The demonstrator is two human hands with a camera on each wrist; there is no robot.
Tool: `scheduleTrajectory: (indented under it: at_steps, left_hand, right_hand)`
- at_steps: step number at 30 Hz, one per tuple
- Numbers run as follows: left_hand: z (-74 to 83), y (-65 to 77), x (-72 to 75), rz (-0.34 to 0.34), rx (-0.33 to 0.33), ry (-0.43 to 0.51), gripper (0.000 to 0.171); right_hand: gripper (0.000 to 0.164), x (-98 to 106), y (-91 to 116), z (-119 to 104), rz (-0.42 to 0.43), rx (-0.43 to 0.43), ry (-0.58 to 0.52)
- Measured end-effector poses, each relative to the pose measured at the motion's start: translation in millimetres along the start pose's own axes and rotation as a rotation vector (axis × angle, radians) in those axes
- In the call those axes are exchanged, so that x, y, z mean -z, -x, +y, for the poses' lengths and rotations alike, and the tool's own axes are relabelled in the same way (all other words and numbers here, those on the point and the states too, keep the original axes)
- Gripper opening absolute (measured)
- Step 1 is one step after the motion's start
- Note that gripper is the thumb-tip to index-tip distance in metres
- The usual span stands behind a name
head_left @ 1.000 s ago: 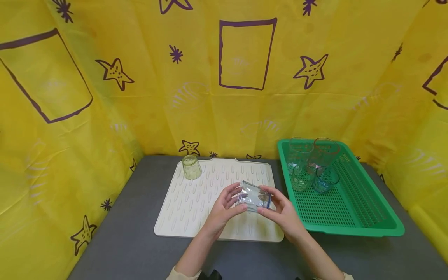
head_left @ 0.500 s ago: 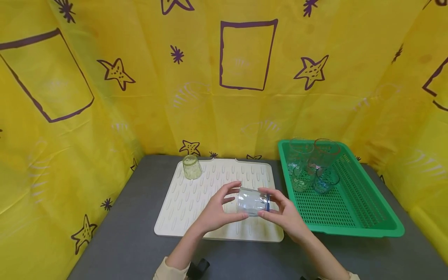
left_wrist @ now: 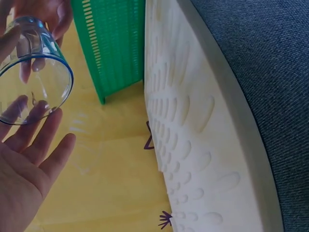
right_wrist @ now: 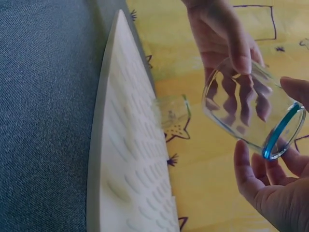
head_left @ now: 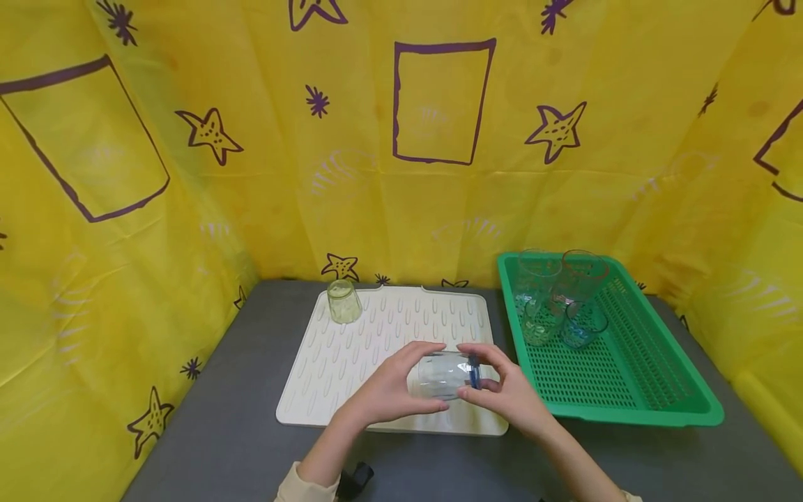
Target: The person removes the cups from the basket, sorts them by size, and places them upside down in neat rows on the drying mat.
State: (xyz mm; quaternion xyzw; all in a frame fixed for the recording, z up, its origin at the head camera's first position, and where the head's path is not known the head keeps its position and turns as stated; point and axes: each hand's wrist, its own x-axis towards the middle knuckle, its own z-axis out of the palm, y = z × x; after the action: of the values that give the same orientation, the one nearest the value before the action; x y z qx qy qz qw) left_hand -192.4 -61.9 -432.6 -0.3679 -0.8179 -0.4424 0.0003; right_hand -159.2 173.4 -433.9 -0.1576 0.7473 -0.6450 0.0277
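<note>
Two hands meet at a clear glass (head_left: pixel 442 374) with a blue-tinted base, held on its side above the mat, apart from it, towards the mat's three o'clock. Its mouth faces nine o'clock and its base three o'clock. The right hand (head_left: pixel 511 392) has a narrow grip on the base end, pinching it between thumb and fingers. The left hand (head_left: pixel 399 388) has a wider grip, curved around the mouth end with thumb and fingers on opposite sides; how firmly it bears on the glass I cannot tell.

The white textured mat (head_left: pixel 323 390) lies on the dark grey worktop (head_left: pixel 207 425). Between ten and eleven o'clock on it stands a pale green tumbler (head_left: pixel 344 305), narrower end up. At the mat's three o'clock, just beside it, sits a green basket (head_left: pixel 586 380). Inside, between nine and eleven o'clock, four glasses (head_left: pixel 580 328) stand upright and close together, the taller pair farther back, one red-rimmed
</note>
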Motion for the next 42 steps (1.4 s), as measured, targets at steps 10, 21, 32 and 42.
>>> scheduleTrajectory:
  at_steps: [10, 21, 32, 42]
  left_hand:
    - [-3.4, 2.9, -5.7, 0.056, -0.025, 0.007, 0.076]
    - [-2.6, 3.9, -17.1, 0.168, 0.012, 0.112, 0.074]
    - [33.9, 4.2, -7.5, 0.221, 0.002, 0.196, 0.069]
    - [1.8, 7.2, -16.5, 0.207, 0.036, 0.141, 0.075]
  right_hand:
    - [0.059, -4, 1, 2, 0.040, 0.009, -0.001]
    - [0.070, -8, 1, 3, 0.050, -0.002, -0.167]
    - [0.073, -13, 1, 8, 0.024, -0.056, -0.267]
    - [0.070, -19, -2, 11, 0.042, -0.087, -0.284]
